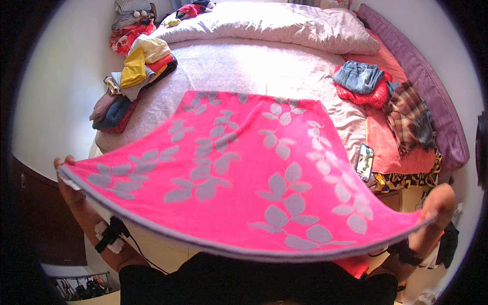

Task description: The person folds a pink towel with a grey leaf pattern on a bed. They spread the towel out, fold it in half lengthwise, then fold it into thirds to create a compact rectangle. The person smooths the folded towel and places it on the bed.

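A bright pink cloth (244,167) with grey leaf sprigs is stretched out before me. Its far end rests on the bed, while its near edge, bordered in grey, is held up off the mattress and sags in the middle. At the far left corner my left hand (65,164) grips the edge, close to a small white tag. My right hand (438,200) pinches the opposite corner, raised beyond the bed's near right side. The cloth hides part of the bed's front edge and the floor beneath it.
Folded clothes (141,68) are piled along the bed's (244,68) left side. Jeans (360,76) lie on red fabric at right, near a plaid garment (410,114). A smartphone (364,162) is beside the cloth. A long pillow (267,24) spans the bed's head.
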### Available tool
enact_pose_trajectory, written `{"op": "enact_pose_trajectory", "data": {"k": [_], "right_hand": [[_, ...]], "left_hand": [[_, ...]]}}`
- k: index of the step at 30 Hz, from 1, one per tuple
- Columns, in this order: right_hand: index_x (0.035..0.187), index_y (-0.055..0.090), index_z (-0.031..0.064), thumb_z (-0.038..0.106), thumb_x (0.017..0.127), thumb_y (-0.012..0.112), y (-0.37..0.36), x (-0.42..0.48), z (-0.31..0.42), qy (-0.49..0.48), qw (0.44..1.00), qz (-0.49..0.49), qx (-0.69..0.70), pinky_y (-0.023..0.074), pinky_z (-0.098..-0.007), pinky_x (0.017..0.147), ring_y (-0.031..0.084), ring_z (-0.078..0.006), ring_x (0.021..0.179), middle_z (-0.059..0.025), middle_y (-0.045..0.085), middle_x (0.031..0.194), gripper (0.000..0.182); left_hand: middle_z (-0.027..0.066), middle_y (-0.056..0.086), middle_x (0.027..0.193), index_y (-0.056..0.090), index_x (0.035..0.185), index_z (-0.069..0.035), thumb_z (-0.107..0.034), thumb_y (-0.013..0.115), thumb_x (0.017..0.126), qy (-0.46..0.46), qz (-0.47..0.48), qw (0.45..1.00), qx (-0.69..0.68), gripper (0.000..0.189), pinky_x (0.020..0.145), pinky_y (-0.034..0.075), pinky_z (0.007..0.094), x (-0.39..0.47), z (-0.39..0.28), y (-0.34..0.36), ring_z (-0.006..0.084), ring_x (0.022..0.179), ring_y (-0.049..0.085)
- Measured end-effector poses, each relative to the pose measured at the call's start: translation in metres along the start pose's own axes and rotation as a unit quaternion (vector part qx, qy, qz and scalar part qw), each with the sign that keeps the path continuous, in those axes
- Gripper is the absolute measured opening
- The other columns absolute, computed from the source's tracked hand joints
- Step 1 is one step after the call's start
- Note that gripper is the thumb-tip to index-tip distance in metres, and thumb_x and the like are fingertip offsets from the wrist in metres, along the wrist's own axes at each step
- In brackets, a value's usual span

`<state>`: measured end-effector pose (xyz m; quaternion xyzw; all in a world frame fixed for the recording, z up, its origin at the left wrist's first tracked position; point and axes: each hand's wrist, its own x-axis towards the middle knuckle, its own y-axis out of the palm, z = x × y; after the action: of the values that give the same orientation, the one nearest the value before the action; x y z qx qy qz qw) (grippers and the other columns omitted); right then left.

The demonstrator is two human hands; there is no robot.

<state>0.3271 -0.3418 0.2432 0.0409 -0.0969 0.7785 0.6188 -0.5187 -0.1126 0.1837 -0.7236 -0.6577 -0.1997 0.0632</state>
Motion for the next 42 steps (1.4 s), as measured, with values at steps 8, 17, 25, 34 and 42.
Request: {"op": "enact_pose_trajectory", "data": {"k": [8, 17, 25, 34, 42], "right_hand": [[0.079, 0.058, 0.0028, 0.008, 0.078, 0.055, -0.098, 0.213, -0.129, 0.187, 0.950, -0.082, -0.237, 0.0457, -0.0246, 0.065, 0.051, -0.0081, 0.070, 0.0027, 0.053, 0.073, 0.006], [0.102, 0.059, -0.0016, 0.014, 0.090, 0.053, -0.135, 0.316, 0.144, -0.330, 0.798, -0.379, -0.333, 0.0490, -0.0279, 0.084, 0.061, -0.0152, 0.089, -0.0087, 0.064, 0.094, 0.020], [0.106, 0.055, -0.0053, 0.012, 0.092, 0.051, -0.086, 0.213, 0.149, -0.341, 0.828, -0.349, -0.276, 0.0464, -0.0332, 0.094, 0.058, -0.0216, 0.101, -0.0139, 0.058, 0.106, 0.023], [0.083, 0.063, 0.0002, 0.010, 0.085, 0.062, -0.023, 0.061, -0.033, -0.057, 0.956, -0.180, -0.226, 0.0498, -0.0263, 0.065, 0.061, -0.0124, 0.071, -0.0063, 0.065, 0.077, 0.010], [0.079, 0.065, -0.0044, -0.007, 0.069, 0.062, 0.006, -0.023, -0.078, 0.188, 0.970, -0.094, -0.124, 0.0489, -0.0252, 0.062, 0.061, -0.0135, 0.065, -0.0065, 0.065, 0.073, 0.011]], "left_hand": [[0.0047, 0.059, 0.090, 0.058, 0.095, -0.002, -0.016, 0.052, 0.090, 0.000, 0.137, 0.899, 0.415, 0.016, 0.069, 0.050, 0.0279, 0.179, 0.137, 0.148, 0.0135, 0.078, 0.059], [0.0143, 0.062, 0.098, 0.062, 0.104, -0.004, -0.025, 0.054, 0.089, 0.371, -0.157, 0.708, 0.579, 0.027, 0.079, 0.048, 0.0331, 0.333, -0.069, 0.187, 0.0245, 0.094, 0.061], [0.0124, 0.058, 0.109, 0.053, 0.111, 0.000, -0.019, 0.046, 0.094, 0.367, -0.067, 0.901, 0.220, 0.027, 0.089, 0.047, 0.0337, 0.248, -0.086, 0.160, 0.0220, 0.102, 0.057], [0.0017, 0.057, 0.089, 0.054, 0.094, -0.007, -0.018, 0.055, 0.090, 0.016, 0.000, 1.000, 0.022, 0.011, 0.076, 0.047, 0.0280, 0.059, 0.059, 0.082, 0.0131, 0.082, 0.057], [-0.0013, 0.052, 0.074, 0.053, 0.081, -0.008, -0.026, 0.067, 0.082, -0.048, 0.043, 0.984, 0.163, 0.023, 0.065, 0.041, 0.0224, -0.060, 0.070, 0.050, 0.0089, 0.068, 0.050]]}}
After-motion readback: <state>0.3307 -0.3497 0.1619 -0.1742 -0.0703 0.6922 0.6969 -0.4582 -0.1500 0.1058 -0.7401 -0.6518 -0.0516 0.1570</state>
